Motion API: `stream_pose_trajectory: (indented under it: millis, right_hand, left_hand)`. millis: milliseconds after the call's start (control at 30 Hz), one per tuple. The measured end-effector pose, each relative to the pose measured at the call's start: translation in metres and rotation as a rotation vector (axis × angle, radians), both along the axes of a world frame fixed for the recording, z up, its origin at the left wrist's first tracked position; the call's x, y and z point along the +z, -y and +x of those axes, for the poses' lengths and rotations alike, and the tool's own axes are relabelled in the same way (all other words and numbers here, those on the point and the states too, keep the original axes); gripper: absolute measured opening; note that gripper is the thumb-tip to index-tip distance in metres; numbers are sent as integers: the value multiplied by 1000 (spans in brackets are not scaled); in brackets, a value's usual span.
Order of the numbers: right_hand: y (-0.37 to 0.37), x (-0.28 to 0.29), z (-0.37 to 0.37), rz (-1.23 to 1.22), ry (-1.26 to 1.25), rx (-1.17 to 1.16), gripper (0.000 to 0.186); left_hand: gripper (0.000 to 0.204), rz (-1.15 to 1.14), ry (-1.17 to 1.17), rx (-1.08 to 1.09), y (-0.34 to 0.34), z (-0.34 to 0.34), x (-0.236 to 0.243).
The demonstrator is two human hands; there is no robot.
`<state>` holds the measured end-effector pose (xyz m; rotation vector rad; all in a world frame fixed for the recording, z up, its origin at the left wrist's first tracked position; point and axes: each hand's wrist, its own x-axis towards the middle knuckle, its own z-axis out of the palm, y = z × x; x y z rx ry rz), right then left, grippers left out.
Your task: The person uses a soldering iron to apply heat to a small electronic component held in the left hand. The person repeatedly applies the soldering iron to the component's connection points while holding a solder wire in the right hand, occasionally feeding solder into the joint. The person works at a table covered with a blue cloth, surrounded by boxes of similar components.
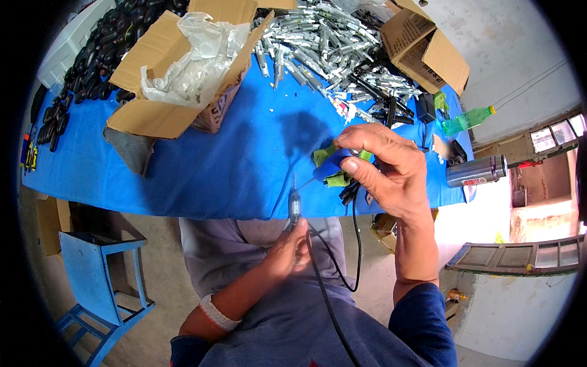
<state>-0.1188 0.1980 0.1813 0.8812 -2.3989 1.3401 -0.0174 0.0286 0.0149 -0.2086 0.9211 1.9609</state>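
Left hand (286,254) grips slim grey pen-shaped device (295,205), tip jutting up past fingers. Right hand (391,168) pinches blue-handled tool (330,166), thin shaft slanting toward device. Pile of grey parts (324,43) beyond both grips.

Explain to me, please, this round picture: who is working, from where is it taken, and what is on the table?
There is no robot here: one person works with two bare hands. A wide fisheye camera on the person's head looks down, so straight edges appear bent. The left hand holds a slim grey piece. The right hand pinches a blue tool, its thin shaft pointing toward that piece; I cannot tell whether they touch. On the blue table cover are a heap of grey parts, many dark rounded pieces, an open cardboard box with crumpled plastic, and a green bottle.
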Motion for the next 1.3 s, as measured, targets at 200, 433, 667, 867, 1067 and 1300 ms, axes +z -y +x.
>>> stream_pose_trajectory:
  millis: [200,433,667,867,1067,1300]
  right_hand:
    - [17,3,11,-92,129,-101,25]
    - [25,-23,6,-150,-41,-291,34]
    - [20,-23,8,-523,282,-183,33]
    - [-2,-13,0,-426,416,-18,25]
    - [17,-17,7,-182,58,-268,24]
    - [25,-18,15,-268,111,-304,31]
  left_hand:
    - [62,-43,-22,34,-1,0,1]
    - [62,-75,-20,10,-1,-2,3]
    - [63,-83,-6,-5,-1,0,0]
    - [62,-75,23,15,-3,0,-1]
    - [61,-51,9,31,-2,-1,1]
    - [62,-32,5,28,-1,-1,4]
